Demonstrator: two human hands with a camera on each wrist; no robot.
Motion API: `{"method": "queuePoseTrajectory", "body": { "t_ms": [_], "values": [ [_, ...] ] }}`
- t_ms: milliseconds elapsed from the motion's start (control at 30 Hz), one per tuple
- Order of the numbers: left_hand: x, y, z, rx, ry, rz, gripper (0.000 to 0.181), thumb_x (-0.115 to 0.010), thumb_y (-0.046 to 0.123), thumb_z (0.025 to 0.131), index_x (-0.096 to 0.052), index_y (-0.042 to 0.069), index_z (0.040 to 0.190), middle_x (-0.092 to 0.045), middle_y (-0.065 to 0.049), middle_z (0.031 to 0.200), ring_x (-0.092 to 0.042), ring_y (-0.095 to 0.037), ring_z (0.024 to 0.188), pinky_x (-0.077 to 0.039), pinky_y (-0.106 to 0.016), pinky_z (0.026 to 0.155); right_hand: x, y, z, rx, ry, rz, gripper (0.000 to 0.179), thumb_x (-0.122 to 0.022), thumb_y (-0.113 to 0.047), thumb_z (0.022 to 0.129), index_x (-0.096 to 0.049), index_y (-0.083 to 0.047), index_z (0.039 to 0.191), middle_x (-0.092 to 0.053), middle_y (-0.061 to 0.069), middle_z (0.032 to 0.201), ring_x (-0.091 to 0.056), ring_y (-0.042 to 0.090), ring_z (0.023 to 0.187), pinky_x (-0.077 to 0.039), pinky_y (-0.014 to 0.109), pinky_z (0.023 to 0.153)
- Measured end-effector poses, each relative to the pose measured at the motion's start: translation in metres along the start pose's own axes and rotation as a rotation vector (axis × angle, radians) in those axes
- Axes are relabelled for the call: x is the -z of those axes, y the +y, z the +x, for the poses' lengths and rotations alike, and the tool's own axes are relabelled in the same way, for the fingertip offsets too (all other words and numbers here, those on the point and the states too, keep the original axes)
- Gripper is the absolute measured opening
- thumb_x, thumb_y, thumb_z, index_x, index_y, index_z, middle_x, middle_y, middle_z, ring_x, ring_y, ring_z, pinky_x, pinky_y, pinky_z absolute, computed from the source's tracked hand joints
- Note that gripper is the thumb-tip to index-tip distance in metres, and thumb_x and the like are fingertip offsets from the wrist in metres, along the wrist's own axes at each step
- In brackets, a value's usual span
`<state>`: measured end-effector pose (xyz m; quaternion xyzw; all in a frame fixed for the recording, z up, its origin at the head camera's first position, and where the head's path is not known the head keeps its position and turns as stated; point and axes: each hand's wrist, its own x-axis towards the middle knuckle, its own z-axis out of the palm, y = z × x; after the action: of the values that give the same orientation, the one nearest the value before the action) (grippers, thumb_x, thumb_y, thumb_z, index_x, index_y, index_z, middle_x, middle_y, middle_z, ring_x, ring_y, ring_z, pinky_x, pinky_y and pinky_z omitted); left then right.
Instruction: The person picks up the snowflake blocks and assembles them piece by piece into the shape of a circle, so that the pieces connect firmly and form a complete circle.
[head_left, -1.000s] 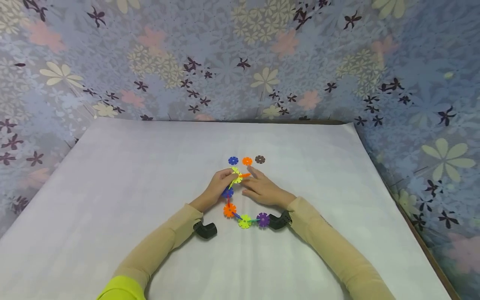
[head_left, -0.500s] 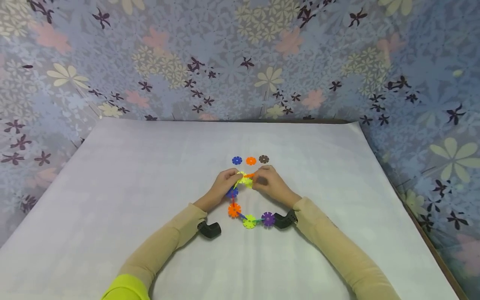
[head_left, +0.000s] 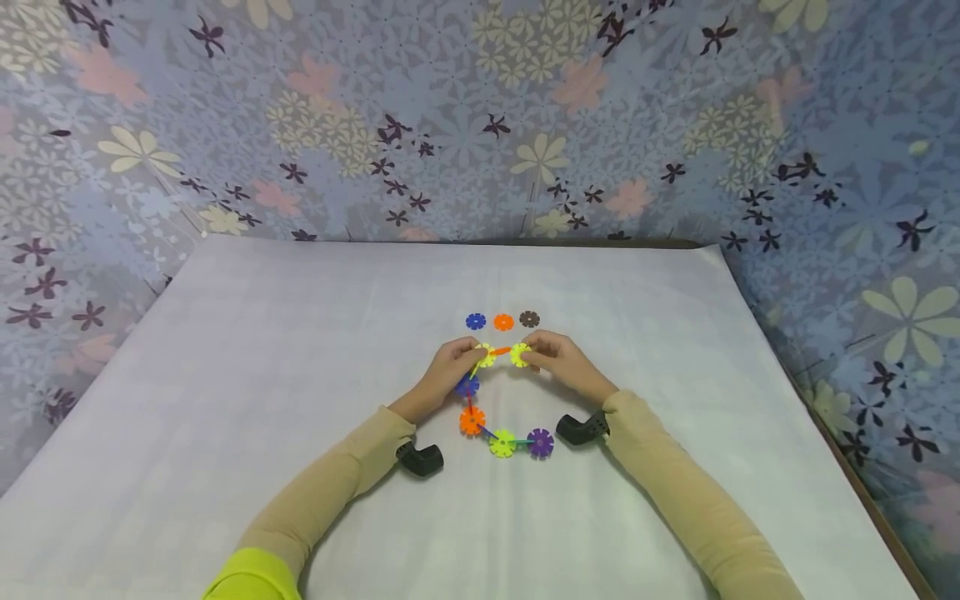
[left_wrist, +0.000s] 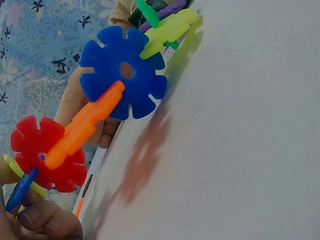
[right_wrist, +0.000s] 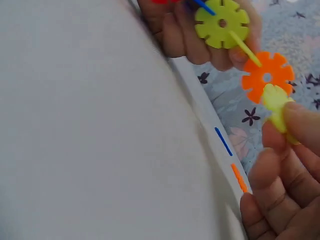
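Note:
A chain of interlocking plastic flower discs runs between my hands and curves down over the white-covered table. In the head view my left hand (head_left: 448, 367) pinches the chain by a yellow-green disc (head_left: 486, 356). My right hand (head_left: 566, 362) pinches the yellow disc (head_left: 521, 355) at the chain's upper end. Seen from the right wrist, that disc is edge-on between thumb and finger, touching an orange disc (right_wrist: 267, 75). Lower down hang a blue disc (head_left: 467, 385), an orange disc (head_left: 472, 421), a yellow-green disc (head_left: 502, 443) and a purple disc (head_left: 540, 443) at the other end.
Three loose discs lie in a row beyond the hands: blue (head_left: 476, 321), orange (head_left: 503, 322) and brown (head_left: 529, 319). Black wrist devices (head_left: 420, 459) sit at both cuffs. A floral-patterned wall (head_left: 450, 125) stands behind the table (head_left: 300, 317).
The right hand, spread beside the chain a second ago, now pinches the yellow end disc and has drawn slightly right. The left hand keeps its grip; the whole view has shifted a little.

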<state>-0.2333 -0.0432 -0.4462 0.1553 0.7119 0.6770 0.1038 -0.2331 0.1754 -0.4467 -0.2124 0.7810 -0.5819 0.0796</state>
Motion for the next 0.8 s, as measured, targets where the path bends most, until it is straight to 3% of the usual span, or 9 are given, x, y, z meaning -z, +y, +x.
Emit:
{"method": "queuePoseTrajectory", "body": {
  "t_ms": [167, 333, 500, 600, 800],
  "values": [
    [0.001, -0.001, -0.001, -0.023, -0.015, 0.005, 0.019, -0.052, 0.01, 0.088, -0.048, 0.005, 0.07, -0.037, 0.001, 0.054, -0.033, -0.011, 0.047, -0.031, -0.025, 0.055, 0.002, -0.002, -0.002, -0.071, 0.033, 0.14, 0.024, -0.054, -0.015, 0.091, -0.048, 0.001, 0.108, -0.057, 0.014, 0.074, -0.048, 0.017, 0.058, -0.037, 0.024, 0.054],
    [0.0, 0.0, 0.0, -0.025, -0.046, 0.003, 0.02, -0.051, 0.011, 0.09, -0.049, 0.004, 0.071, -0.038, 0.001, 0.054, -0.034, -0.01, 0.046, -0.031, -0.024, 0.052, 0.0, -0.004, -0.003, -0.095, 0.035, 0.207, 0.034, -0.053, -0.014, 0.091, -0.041, 0.003, 0.118, -0.059, 0.013, 0.077, -0.05, 0.015, 0.059, -0.041, 0.024, 0.056],
    [-0.001, 0.003, 0.0, -0.026, -0.081, 0.019, 0.022, -0.051, 0.013, 0.091, -0.05, 0.003, 0.072, -0.036, 0.002, 0.054, -0.034, -0.01, 0.047, -0.031, -0.023, 0.053, -0.002, -0.004, -0.005, -0.098, 0.088, 0.226, 0.024, -0.053, -0.007, 0.09, -0.045, 0.004, 0.109, -0.06, 0.013, 0.08, -0.053, 0.015, 0.063, -0.042, 0.023, 0.055],
    [0.0, 0.014, -0.004, -0.037, -0.101, 0.044, 0.022, -0.049, 0.011, 0.092, -0.051, -0.002, 0.074, -0.036, 0.001, 0.056, -0.034, -0.012, 0.052, -0.031, -0.023, 0.056, -0.002, -0.008, -0.005, -0.108, 0.079, 0.228, 0.021, -0.054, -0.007, 0.09, -0.046, 0.003, 0.105, -0.061, 0.012, 0.077, -0.052, 0.015, 0.061, -0.039, 0.022, 0.052],
    [0.002, 0.005, -0.002, -0.036, -0.094, 0.061, 0.021, -0.049, 0.013, 0.092, -0.052, -0.001, 0.076, -0.037, 0.001, 0.057, -0.036, -0.012, 0.052, -0.032, -0.024, 0.055, -0.003, -0.006, -0.002, -0.114, 0.055, 0.254, 0.018, -0.055, -0.006, 0.088, -0.047, 0.002, 0.101, -0.062, 0.008, 0.073, -0.053, 0.015, 0.059, -0.041, 0.022, 0.052]
  ]
}}
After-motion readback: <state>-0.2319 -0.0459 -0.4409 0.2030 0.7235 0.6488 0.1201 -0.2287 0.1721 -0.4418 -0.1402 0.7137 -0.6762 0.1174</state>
